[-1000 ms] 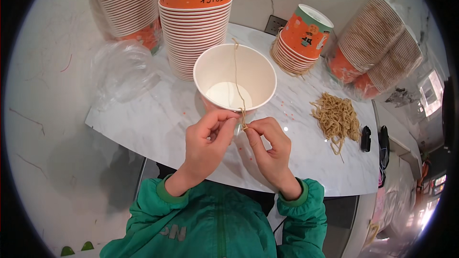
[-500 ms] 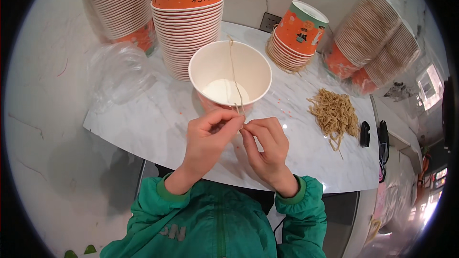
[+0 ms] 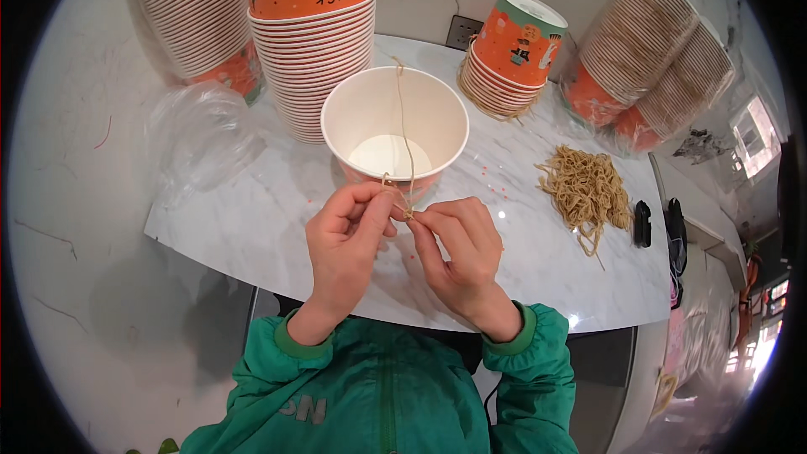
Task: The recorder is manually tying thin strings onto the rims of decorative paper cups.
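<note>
A white-lined paper bucket (image 3: 353, 113) stands mouth up on the table in front of me. From its far rim a thin tan twine (image 3: 404, 122) runs across the mouth to the near rim, where my fingers are. My left hand (image 3: 349, 223) pinches the twine just outside the near rim, thumb against forefinger. Close beside it, my right hand (image 3: 458, 240) pinches the twine at a small knot or loop between the two hands. The fingertips partly cover the knot, so its exact form cannot be made out.
A tall stack of orange buckets (image 3: 311, 50) rises behind on the left, with clear plastic wrap (image 3: 202, 139) nearby. A shorter upside-down stack (image 3: 517, 50) stands back right. Wrapped stacks (image 3: 643, 50) lean farther right. A tangled twine pile (image 3: 584, 193) and a black object (image 3: 642, 224) lie right.
My left hand has drawn a little to the left, away from the right fingertips, and a small knot now shows between them. The whole view has shifted slightly.
</note>
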The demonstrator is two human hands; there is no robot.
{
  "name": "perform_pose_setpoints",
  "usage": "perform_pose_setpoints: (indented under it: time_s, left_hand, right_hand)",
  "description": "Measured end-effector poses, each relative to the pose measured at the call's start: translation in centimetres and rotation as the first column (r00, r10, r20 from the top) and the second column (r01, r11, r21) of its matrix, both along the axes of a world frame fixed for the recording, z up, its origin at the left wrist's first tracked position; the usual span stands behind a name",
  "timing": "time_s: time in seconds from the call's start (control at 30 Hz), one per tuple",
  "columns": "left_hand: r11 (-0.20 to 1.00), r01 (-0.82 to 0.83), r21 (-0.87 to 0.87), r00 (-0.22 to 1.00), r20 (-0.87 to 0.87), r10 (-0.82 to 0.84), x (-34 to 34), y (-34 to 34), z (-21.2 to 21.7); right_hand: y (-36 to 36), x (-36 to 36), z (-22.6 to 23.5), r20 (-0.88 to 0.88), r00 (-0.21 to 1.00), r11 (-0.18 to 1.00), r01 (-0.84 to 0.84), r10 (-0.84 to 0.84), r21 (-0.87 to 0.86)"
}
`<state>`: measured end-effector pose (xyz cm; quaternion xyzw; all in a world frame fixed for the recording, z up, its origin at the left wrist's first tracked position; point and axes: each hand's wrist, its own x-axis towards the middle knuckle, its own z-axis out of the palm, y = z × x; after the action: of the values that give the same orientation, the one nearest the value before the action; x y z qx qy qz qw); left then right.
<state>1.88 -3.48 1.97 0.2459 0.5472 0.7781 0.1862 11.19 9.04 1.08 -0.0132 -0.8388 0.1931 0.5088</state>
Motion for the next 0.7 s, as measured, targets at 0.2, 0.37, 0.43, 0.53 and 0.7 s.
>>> perform_pose_setpoints:
  time_s: [0.2, 0.37, 0.43, 0.53, 0.7]
  left_hand:
    - [1.0, -0.022, 0.008, 0.999, -0.048, 0.023, -0.4, 0.0, -0.2]
    - [1.0, -0.002, 0.018, 1.0, -0.028, 0.002, -0.3, 0.2, -0.2]
    - [1.0, -0.004, 0.022, 1.0, -0.026, 0.005, -0.3, 0.1, -0.1]
    - [1.0, -0.015, 0.003, 0.999, -0.04, 0.015, -0.4, 0.0, 0.1]
    - [1.0, -0.012, -0.025, 1.0, -0.029, 0.011, -0.3, 0.0, 0.1]
  right_hand:
    - [-0.2, 0.0, -0.1, 0.006, 1.0, 0.999, -0.017, 0.017, 0.05]
    - [-0.6, 0.0, -0.6, 0.03, 0.996, 0.981, -0.073, 0.08, -0.182]
    - [-0.6, 0.1, -0.5, 0.032, 0.996, 0.979, -0.08, 0.087, -0.186]
    - [-0.4, 0.3, -0.6, 0.044, 0.993, 0.981, -0.1, 0.109, -0.163]
    - [-0.7, 0.9, 0.5, 0.071, 0.976, 0.915, -0.166, 0.206, -0.366]
